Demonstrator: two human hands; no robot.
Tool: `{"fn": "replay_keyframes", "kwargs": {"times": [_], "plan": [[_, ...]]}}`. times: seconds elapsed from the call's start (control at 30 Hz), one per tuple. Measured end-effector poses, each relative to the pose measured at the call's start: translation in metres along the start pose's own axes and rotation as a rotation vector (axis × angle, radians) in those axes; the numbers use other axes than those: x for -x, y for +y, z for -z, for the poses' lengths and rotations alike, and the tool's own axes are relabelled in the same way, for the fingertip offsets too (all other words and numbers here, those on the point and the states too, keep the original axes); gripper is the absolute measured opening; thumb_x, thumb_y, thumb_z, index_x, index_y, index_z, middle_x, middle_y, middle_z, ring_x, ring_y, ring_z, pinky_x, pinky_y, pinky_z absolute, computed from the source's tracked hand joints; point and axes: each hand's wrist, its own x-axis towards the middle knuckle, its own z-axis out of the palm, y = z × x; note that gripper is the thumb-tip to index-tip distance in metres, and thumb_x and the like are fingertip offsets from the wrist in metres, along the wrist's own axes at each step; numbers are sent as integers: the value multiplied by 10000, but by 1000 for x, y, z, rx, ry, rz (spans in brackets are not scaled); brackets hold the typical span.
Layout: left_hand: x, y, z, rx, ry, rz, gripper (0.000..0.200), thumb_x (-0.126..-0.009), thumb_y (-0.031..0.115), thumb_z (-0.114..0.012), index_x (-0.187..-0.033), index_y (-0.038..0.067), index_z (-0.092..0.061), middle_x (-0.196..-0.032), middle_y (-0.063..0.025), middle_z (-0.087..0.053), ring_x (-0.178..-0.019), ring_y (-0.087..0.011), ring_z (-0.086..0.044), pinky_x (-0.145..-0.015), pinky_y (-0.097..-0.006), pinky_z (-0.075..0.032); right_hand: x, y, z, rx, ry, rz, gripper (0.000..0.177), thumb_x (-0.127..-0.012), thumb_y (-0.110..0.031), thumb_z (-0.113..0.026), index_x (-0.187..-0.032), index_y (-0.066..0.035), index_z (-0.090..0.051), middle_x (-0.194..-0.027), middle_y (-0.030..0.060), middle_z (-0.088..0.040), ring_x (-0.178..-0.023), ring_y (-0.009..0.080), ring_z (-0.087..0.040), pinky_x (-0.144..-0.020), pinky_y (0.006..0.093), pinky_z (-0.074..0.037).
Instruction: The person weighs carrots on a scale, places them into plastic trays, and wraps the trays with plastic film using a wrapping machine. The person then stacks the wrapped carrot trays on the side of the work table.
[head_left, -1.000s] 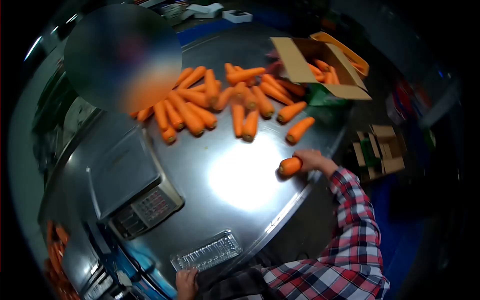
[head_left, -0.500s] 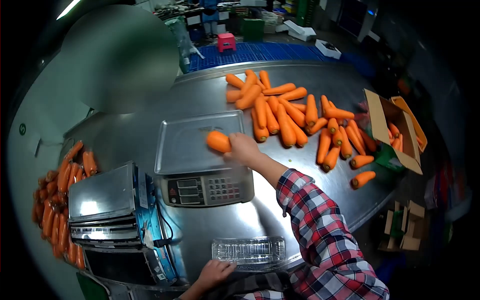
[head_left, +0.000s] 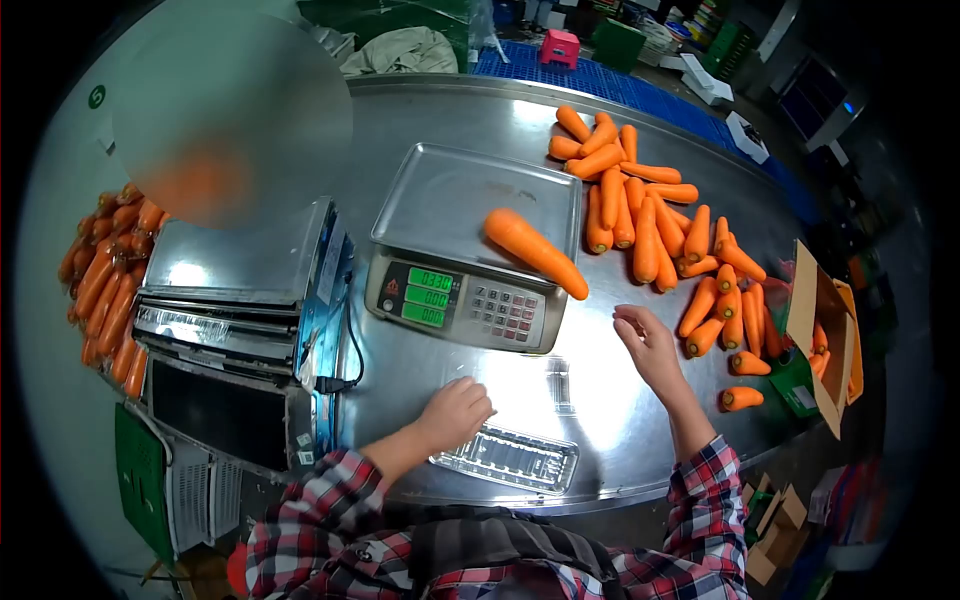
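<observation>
Carrot [head_left: 535, 252]: we find one carrot lying on the steel pan [head_left: 450, 190] of the scale [head_left: 455, 300], at the centre of the frame. It lies slanted, with the thick end toward the middle of the pan and the thin tip overhanging the pan's lower right corner. The green display [head_left: 428, 295] on the scale is lit.

Right hand [head_left: 648, 340]: it is positioned right of centre, just below and to the right of the carrot's tip, over the bare counter [head_left: 590, 400]. It is apart from the carrot. The grip is apart, with fingers loosely spread, and holds nothing.

Left hand [head_left: 455, 412]: it is positioned at lower centre and rests on the left end of a clear plastic tray [head_left: 515, 460]. The tray lies flat near the counter's lower edge. The fingers curl down onto the tray. We cannot tell whether the grip is clamped on it.

Surroundings: a loose pile of carrots [head_left: 650, 220] covers the counter at upper right, well apart from both hands. A cardboard box [head_left: 805, 305] containing carrots stands at the right edge. A steel machine [head_left: 240, 290] stands just left of the scale, and a second heap of carrots [head_left: 105, 270] lies at the far left.
</observation>
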Motion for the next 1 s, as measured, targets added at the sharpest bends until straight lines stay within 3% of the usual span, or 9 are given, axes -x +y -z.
{"fn": "replay_keyframes", "kwargs": {"times": [0.37,0.5,0.57,0.63,0.7,0.77,0.83,0.87,1.0], "plan": [[32,6,-61,241,-440,174,172,-745,163,-652,-821,45,-554,-859,-97,-553,-842,-281,-537,-757,-379,-457,-46,-16,-14,135,220,252,259,-889,-121,-570,-1117,-3,-541,-1077,123,-549,-995,205,-558,-829,284,-461],[24,5,-55,156,-439,191,232,-733,188,-672,-906,64,-581,-877,-83,-550,-865,-263,-532,-784,-375,-445,-79,-24,-26,479,232,183,411,-852,-215,-623,-1172,13,-500,-1100,196,-531,-1020,318,-534,-865,378,-442],[15,-8,-54,74,-383,148,285,-724,211,-684,-962,81,-595,-883,-74,-548,-880,-252,-527,-797,-371,-436,-86,-27,-36,584,126,43,646,-824,-419,-613,-1273,0,-411,-1076,243,-545,-1011,374,-538,-854,427,-440],[6,-10,-47,108,-399,138,331,-727,244,-695,-1020,108,-620,-875,-63,-551,-891,-246,-520,-808,-367,-421,-91,-29,-48,612,-117,-92,677,-818,-462,-599,-1290,-21,-393,-967,224,-595,-914,385,-579,-813,429,-460],[2,-4,-43,163,-423,106,330,-734,254,-697,-1022,109,-630,-885,-63,-558,-901,-248,-523,-813,-364,-419,-92,-14,-59,534,-126,-95,609,-838,-452,-584,-1257,-33,-442,-886,214,-615,-839,398,-596,-748,434,-478],[4,0,-39,233,-272,155,280,-763,220,-688,-999,81,-633,-960,-72,-583,-942,-263,-523,-822,-370,-425,-84,6,-56,170,-86,-9,521,-876,-426,-546,-1210,-29,-496,-866,161,-621,-785,293,-612,-669,366,-494],[10,4,-28,263,-50,278,275,-771,198,-683,-1000,59,-623,-1004,-94,-587,-976,-277,-523,-841,-377,-426,-61,-11,-29,-268,-281,-227,450,-912,-386,-503,-1188,-31,-527,-844,72,-597,-736,154,-574,-629,280,-483],[11,5,-18,262,34,339,344,-766,188,-687,-1061,41,-589,-1063,-119,-563,-998,-295,-516,-855,-385,-424,-46,5,-31,-402,-325,-158,436,-931,-354,-482,-1225,-33,-509,-852,16,-549,-742,81,-516,-633,223,-467],[0,13,14,320,325,574,645,-728,205,-726,-1268,8,-432,-1259,-191,-442,-1101,-346,-469,-928,-399,-391,24,22,-25,-532,-584,-218,451,-954,-371,-435,-1300,-82,-455,-936,21,-557,-768,89,-518,-682,234,-446]]}}
